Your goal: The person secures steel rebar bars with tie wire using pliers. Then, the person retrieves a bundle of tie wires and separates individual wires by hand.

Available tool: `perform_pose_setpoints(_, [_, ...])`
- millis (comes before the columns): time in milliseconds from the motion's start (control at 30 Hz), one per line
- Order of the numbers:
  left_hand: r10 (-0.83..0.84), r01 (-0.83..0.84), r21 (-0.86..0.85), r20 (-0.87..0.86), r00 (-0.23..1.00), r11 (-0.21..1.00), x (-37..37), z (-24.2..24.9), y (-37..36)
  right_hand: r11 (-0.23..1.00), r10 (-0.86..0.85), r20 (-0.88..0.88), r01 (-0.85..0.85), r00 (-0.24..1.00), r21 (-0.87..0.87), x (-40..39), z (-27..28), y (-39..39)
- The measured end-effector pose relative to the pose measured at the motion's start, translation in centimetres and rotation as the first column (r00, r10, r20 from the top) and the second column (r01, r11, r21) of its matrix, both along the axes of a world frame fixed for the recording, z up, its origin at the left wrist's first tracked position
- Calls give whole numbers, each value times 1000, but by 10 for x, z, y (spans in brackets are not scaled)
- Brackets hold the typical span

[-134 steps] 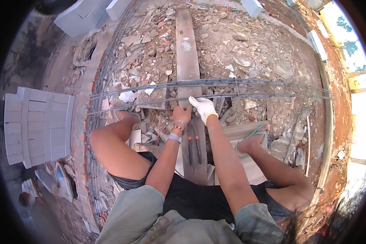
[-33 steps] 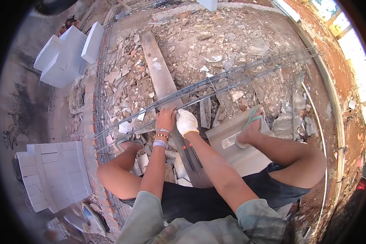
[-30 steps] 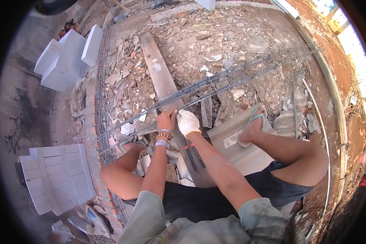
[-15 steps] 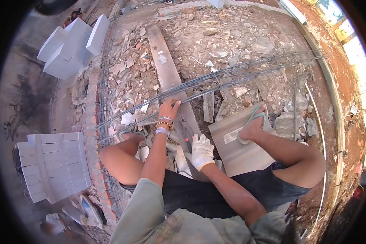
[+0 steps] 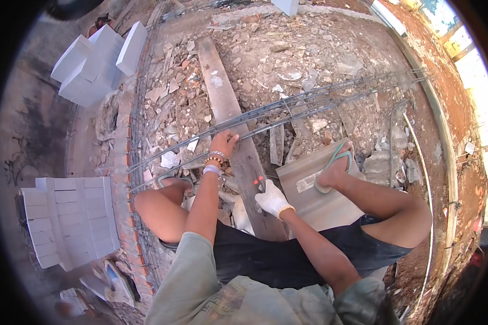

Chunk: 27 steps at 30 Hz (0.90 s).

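Observation:
My left hand [image 5: 224,143], bare with bracelets at the wrist, has its fingers closed around the lower steel bars [image 5: 263,129] of a long rebar cage. The cage crosses over a wooden plank [image 5: 218,86] that lies on the rubble. Lower down, above the same plank, my right hand [image 5: 273,200] wears a white work glove. It is closed on a pair of pliers [image 5: 259,180] with red marks on the handles; the glove hides part of the tool. A thin stirrup [image 5: 288,108] joins the bars to the right of my left hand.
Broken rubble [image 5: 287,54] surrounds the cage. My sandalled foot [image 5: 335,169] rests on a corrugated sheet [image 5: 325,197]. White blocks [image 5: 76,216] are stacked at left, with more blocks [image 5: 95,65] behind. A brick edge [image 5: 129,146] with rebar runs along the left.
My right hand has moved slightly right, and the red-marked pliers have shifted right and up with it. My left hand stays at the bars, its fingers closer together.

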<state>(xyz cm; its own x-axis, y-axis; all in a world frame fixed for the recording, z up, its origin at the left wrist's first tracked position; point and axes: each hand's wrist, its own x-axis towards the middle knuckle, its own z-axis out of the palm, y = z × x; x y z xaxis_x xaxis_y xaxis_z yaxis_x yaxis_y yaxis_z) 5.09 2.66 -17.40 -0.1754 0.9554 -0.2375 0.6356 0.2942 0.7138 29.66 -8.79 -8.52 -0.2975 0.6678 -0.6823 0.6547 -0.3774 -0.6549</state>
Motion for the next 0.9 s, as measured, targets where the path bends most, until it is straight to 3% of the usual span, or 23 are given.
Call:
perform_pose_setpoints(67, [18, -17, 23, -55, 998, 1000, 0, -8, 1, 924, -287, -311, 177, 906, -339, 3, -16, 5])
perform_pose_setpoints(100, [29, -27, 31, -83, 996, 999, 0, -7, -1, 881, -404, -371, 246, 836, -405, -1, -17, 6])
perform_pose_setpoints(200, [16, -14, 16, -132, 991, 1000, 1, -3, -1, 916, -307, -489, 114, 817, -384, 4, -26, 16])
perform_pose_setpoints(333, [38, -31, 65, -121, 992, 997, 5, 4, -3, 724, -623, -615, 57, 484, -688, 1, -27, 18])
perform_pose_setpoints(400, [38, -34, 44, -91, 995, 998, 4, 4, -3, 663, -672, -621, -45, 404, -747, -2, -22, 25])
perform_pose_setpoints(533, [35, -32, 51, -64, 997, 998, 5, 6, -3, 597, -732, -636, -219, 245, -772, -9, -23, 31])
perform_pose_setpoints(633, [23, -21, 36, -62, 998, 999, 4, 6, -4, 584, -749, -634, -259, 193, -769, -12, -27, 32])
perform_pose_setpoints(833, [-1, 3, 21, -78, 997, 1000, 3, 4, 0, 577, -764, -632, -298, 133, -760, -14, -20, 31])
perform_pose_setpoints(900, [3, -3, 5, -30, 1000, 1000, 1, 1, 1, 597, -744, -652, -296, 145, -746, -13, -44, 32])
